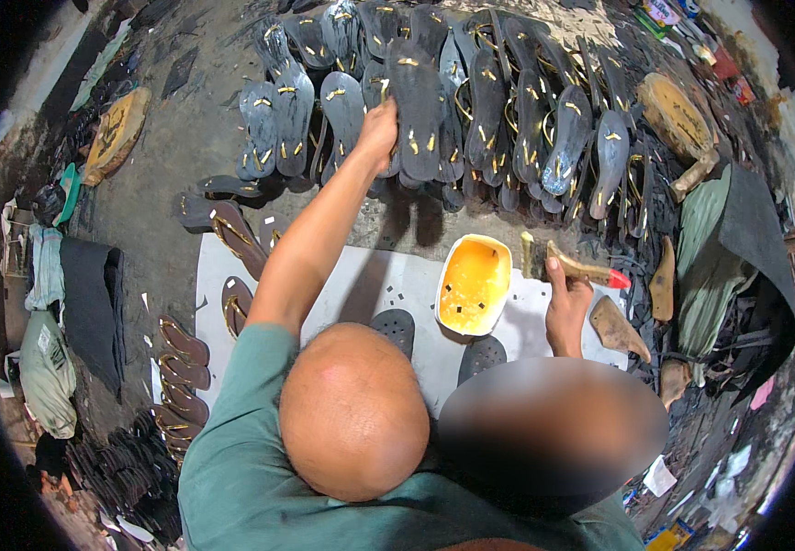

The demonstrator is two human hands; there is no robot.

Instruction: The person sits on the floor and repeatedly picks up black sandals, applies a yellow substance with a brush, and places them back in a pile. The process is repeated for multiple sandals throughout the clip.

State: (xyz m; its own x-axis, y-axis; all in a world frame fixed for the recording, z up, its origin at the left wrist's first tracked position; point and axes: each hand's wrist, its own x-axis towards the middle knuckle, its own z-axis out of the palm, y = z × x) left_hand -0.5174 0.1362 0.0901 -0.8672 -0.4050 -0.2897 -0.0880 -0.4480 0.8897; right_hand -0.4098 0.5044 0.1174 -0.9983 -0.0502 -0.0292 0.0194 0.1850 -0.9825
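My left hand (379,133) reaches forward and grips the edge of a dark flip-flop sole (418,106), its underside showing small yellow strap ends. Around that sole lie rows of other flip-flop soles (295,115), several smeared with a whitish or bluish coating. Closed round the handle of a brush (581,266) is my right hand (567,308); the brush has a red end and its pale bristles point left. Between my feet and the soles stands a white tub (441,303) holding yellow-orange glue-like paste, with a few dark specks on it.
A white sheet (370,266) lies under the tub and my perforated clogs (393,329). Finished-looking brown flip-flops (184,342) line its left side. Wooden blocks (676,115) and shoe-shaped wooden pieces (620,329) lie to the right, near a curved black sheet (755,266).
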